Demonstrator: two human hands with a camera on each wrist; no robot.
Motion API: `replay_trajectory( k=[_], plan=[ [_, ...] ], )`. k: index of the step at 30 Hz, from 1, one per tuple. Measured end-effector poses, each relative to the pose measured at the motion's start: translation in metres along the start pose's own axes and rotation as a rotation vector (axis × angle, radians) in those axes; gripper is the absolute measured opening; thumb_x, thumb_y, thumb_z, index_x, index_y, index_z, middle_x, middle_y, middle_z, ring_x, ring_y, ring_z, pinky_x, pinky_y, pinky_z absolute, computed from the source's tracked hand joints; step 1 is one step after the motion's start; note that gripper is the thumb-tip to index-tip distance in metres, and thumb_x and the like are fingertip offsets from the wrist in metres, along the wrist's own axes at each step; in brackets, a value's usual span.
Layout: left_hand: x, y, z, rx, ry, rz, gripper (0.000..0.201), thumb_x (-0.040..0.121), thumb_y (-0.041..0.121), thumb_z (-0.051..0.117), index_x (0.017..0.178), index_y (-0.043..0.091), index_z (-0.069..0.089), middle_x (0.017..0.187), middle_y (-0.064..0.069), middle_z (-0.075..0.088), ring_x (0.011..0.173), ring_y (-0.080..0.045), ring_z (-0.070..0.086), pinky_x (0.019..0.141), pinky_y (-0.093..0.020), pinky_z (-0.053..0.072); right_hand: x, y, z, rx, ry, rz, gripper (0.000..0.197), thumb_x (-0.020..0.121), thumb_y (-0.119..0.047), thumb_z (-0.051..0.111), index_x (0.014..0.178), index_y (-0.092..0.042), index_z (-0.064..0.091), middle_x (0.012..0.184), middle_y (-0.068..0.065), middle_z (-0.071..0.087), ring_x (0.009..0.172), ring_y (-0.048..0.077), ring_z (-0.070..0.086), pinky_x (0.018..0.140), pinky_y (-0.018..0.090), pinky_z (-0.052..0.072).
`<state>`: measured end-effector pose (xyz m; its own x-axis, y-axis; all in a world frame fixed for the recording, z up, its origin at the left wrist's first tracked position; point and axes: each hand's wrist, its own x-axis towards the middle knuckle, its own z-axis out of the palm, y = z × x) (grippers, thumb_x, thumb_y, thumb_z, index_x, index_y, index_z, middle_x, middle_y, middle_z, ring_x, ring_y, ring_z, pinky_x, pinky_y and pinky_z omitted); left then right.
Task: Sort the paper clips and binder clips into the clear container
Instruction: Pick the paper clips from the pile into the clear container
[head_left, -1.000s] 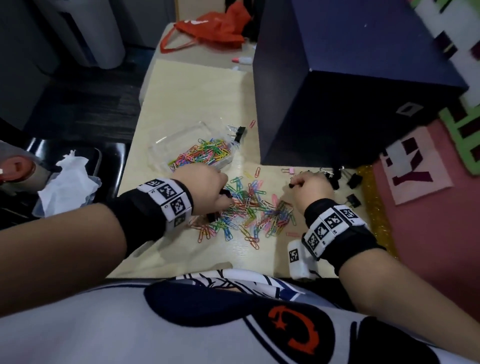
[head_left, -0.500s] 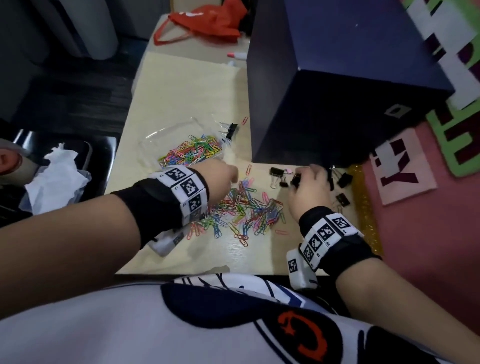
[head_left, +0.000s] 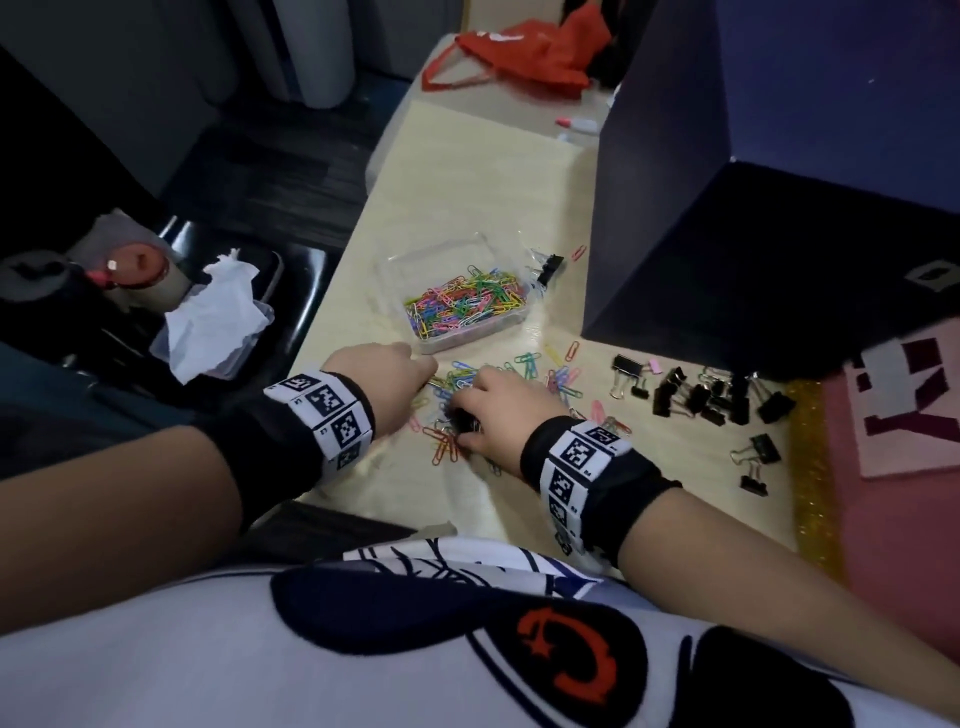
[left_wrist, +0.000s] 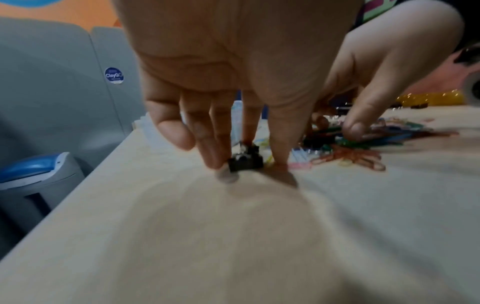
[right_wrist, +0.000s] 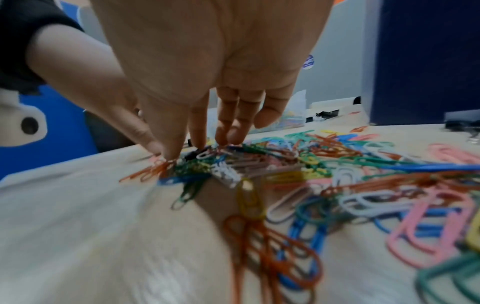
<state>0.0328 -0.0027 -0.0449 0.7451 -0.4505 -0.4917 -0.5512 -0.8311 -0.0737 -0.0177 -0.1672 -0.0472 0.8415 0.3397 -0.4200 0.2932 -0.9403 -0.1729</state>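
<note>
Both hands work at the scattered pile of coloured wire paper clips (head_left: 524, 384) on the pale wooden table (head_left: 467, 171). The left hand (left_wrist: 233, 86) pinches a small black binder clip (left_wrist: 245, 161) against the tabletop; the right hand (head_left: 493, 410) rests curled fingertips (right_wrist: 233, 131) on the pile, its grip unclear. The clear plastic container (head_left: 457, 296), half full of clips, sits just beyond.

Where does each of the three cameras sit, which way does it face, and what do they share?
Head: worn high, facing down at the table; shows both forearms, left hand, right hand, clear container.
Left wrist: low along the left hand, whose fingers pinch a black binder clip.
Right wrist: low along the right hand, fingertips in the paper clips.
Shared: both wrist views show the other hand and the clip pile.
</note>
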Motion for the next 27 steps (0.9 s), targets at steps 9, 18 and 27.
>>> replay_trajectory(
  k=[9, 18, 27],
  plan=[
    [0.003, -0.001, 0.01, 0.155, 0.138, 0.117, 0.025, 0.087, 0.012, 0.057, 0.11, 0.02, 0.051, 0.111, 0.001, 0.055, 0.099, -0.024, 0.053, 0.075, -0.037, 0.052, -0.003, 0.002, 0.007, 0.131, 0.124, 0.042, 0.019, 0.091, -0.018, 0.052, 0.109, -0.02, 0.058, 0.114, 0.005, 0.049, 0.111, 0.025, 0.049, 0.085, 0.035, 0.042],
    [0.012, 0.012, -0.009, 0.174, 0.119, 0.176, 0.016, 0.092, 0.019, 0.052, 0.108, 0.016, 0.05, 0.099, -0.006, 0.055, 0.086, -0.027, 0.06, 0.058, -0.034, 0.044, -0.035, 0.027, 0.007, 0.447, 0.318, 0.25, 0.018, 0.09, -0.015, 0.048, 0.105, -0.023, 0.054, 0.106, -0.001, 0.057, 0.092, 0.02, 0.056, 0.08, 0.035, 0.048],
    [0.026, 0.063, -0.059, 0.289, -0.024, 0.324, 0.021, 0.091, 0.013, 0.053, 0.108, 0.014, 0.065, 0.101, -0.006, 0.06, 0.089, -0.023, 0.062, 0.069, -0.031, 0.053, -0.079, 0.083, 0.025, 0.508, 0.521, 0.739, 0.018, 0.09, -0.016, 0.047, 0.1, -0.018, 0.062, 0.114, 0.005, 0.052, 0.084, 0.017, 0.051, 0.076, 0.027, 0.042]
  ],
)
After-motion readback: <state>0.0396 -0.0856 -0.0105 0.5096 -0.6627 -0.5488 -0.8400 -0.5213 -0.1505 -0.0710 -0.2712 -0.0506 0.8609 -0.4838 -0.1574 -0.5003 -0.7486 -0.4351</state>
